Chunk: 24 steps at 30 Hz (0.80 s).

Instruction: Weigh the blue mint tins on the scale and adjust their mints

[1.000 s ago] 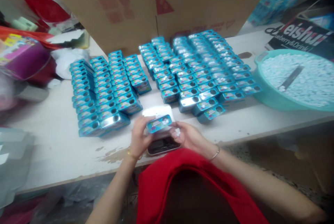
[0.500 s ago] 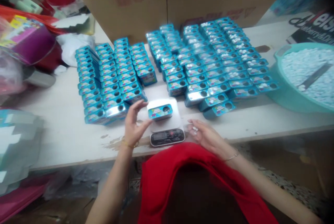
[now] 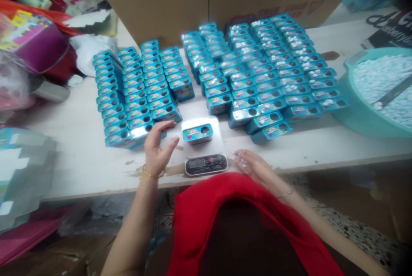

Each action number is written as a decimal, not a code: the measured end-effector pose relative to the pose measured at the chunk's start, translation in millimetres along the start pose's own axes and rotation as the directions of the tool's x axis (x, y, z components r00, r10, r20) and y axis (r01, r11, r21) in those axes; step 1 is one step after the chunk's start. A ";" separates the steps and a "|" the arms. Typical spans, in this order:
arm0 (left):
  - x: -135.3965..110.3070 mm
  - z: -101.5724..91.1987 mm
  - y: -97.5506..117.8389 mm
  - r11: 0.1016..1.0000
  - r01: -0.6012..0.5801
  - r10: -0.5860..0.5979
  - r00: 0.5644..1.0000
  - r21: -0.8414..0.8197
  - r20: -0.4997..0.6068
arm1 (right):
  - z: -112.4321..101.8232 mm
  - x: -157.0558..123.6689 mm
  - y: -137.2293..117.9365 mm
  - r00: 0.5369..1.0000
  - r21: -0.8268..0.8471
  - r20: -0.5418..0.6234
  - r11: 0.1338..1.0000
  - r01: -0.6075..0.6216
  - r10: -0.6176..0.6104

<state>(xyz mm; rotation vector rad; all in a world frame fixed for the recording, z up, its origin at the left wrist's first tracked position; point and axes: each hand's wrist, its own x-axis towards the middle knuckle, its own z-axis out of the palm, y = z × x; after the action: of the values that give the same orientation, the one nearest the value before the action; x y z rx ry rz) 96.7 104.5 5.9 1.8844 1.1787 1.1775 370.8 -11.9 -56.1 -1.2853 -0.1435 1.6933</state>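
A small blue box (image 3: 197,134) with a round hole in its top rests on the white plate of a digital kitchen scale (image 3: 206,164). My left hand (image 3: 158,147) is just left of the scale, thumb and fingers apart, touching neither box nor scale. Right of the scale, my right hand (image 3: 254,165) has curled fingers around a few small white candies (image 3: 243,162). Many matching blue boxes (image 3: 219,104) stand in rows behind the scale. White candies lie on top of several of those at the right.
A turquoise basin (image 3: 346,95) full of white candies, with a dark flat utensil (image 3: 392,92) in it, stands at the right. A large cardboard box (image 3: 180,5) closes off the back. White and teal cartons (image 3: 19,164) and a white plastic bag (image 3: 92,53) are at the left.
My left hand has drawn back to the left, away from the box on the scale. My right hand stays nearly in place with its candies. The view has shifted slightly.
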 end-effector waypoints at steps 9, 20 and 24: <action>20.4 11.3 23.4 0.898 -0.278 0.115 0.896 0.341 0.428 | -2.7 2.2 1.0 0.999 -0.052 0.041 0.999 -0.002 0.004; 119.8 25.0 -20.1 0.599 -0.323 0.119 0.941 0.733 0.317 | 2.1 6.9 4.0 0.996 -0.008 0.086 1.000 0.014 -0.013; 135.8 35.9 -29.6 0.513 -0.241 0.025 0.964 0.824 0.266 | 3.5 6.5 2.5 0.996 -0.004 0.082 1.000 0.017 -0.017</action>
<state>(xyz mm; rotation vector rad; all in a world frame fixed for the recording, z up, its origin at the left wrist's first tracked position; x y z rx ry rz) 146.6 238.8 15.2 2.7853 1.6830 0.3667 366.7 -7.0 -60.5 -1.2150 -0.2066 1.7333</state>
